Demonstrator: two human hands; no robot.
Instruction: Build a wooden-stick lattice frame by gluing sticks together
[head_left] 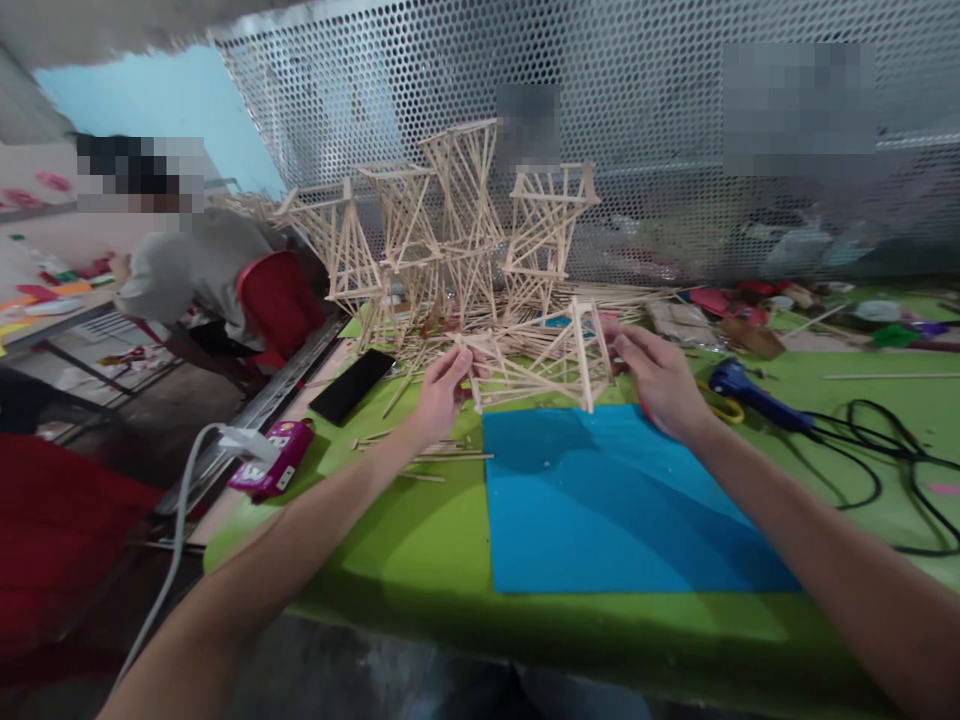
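Between my two hands is a frame of thin wooden sticks (540, 378), lying on its side above the back edge of a blue sheet (600, 510). My left hand (448, 385) pinches its left end between thumb and fingers. At the right end, my right hand (660, 375) is closed about the frame's edge, its fingertips partly hidden. Behind the frame stand several towers of crossed sticks (469, 190), with loose sticks (435, 345) heaped around their bases.
A blue glue gun (757, 392) with a looping black cable lies right of my right hand. On the left are a black phone (352, 387) and a purple power strip (281, 460) with a white plug. Perforated metal (637, 90) rises behind the green table (390, 560). A person (195, 260) sits far left.
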